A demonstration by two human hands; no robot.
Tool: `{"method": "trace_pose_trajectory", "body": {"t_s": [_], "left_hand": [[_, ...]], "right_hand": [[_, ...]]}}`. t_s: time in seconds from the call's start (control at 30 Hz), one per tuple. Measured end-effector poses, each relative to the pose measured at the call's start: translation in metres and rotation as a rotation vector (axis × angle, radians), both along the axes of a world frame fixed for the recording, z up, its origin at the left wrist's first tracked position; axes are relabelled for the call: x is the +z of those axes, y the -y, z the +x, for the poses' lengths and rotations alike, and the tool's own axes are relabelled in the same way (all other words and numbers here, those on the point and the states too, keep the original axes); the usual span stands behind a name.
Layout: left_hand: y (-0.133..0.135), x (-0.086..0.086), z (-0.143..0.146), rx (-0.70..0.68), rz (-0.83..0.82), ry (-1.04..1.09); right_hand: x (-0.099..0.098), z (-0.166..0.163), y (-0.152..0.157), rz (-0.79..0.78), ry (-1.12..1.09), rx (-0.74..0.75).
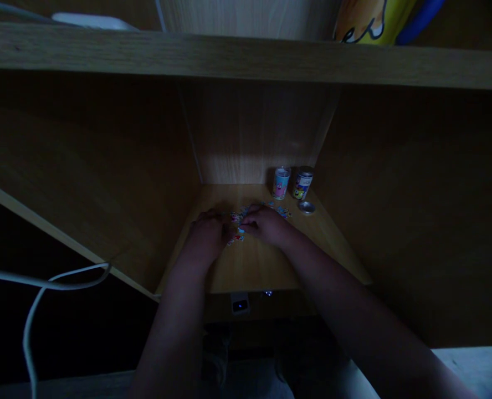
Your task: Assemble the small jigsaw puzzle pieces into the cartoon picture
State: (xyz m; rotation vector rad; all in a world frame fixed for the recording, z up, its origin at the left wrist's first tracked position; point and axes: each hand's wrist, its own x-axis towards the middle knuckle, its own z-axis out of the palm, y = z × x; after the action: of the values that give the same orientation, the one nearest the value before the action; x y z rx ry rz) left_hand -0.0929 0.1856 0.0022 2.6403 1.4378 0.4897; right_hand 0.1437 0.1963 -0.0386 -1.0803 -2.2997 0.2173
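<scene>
Head camera view: a dim wooden compartment, seen from above, where a person's two bare hands work over small, colourful jigsaw pieces (282, 211) scattered across the middle of a lower shelf (258, 271). Toward the back right stand a pink-and-blue printed can (281, 184) and, just beside it, a metal-topped tin (303, 184) with a pale label; the lettering is too small to read. A round metal lid (306, 207) lies in front of the tin. The right hand (266, 223) has fingers and thumb drawn together at a light-blue piece (241, 229); whether they grip it cannot be told. The left hand (210, 230) curves down beside the pieces, its fingertips too dark to tell if they pinch anything. Side walls and a back panel enclose the shelf; plain wood runs from the pieces to the front edge, between the forearms, and along the right wall. Overhead, the thick edge of an upper shelf (246, 58) crosses the view.
</scene>
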Motion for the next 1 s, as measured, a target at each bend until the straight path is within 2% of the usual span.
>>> {"method": "trace_pose_trajectory", "body": {"t_s": [0.27, 0.43, 0.77, 1.0], "left_hand": [[-0.002, -0.010, 0.006, 0.064, 0.086, -0.052], [0.002, -0.012, 0.008, 0.049, 0.123, -0.040], [0.006, -0.014, 0.008, 0.061, 0.101, 0.043], [0.006, -0.014, 0.010, 0.069, 0.083, -0.045]], "right_hand": [[0.004, -0.001, 0.004, -0.024, -0.014, -0.071], [0.007, -0.003, 0.007, -0.026, -0.013, -0.134], [0.011, -0.004, 0.010, -0.008, 0.073, -0.176], [0.015, -0.007, 0.011, 0.012, 0.098, -0.245]]}}
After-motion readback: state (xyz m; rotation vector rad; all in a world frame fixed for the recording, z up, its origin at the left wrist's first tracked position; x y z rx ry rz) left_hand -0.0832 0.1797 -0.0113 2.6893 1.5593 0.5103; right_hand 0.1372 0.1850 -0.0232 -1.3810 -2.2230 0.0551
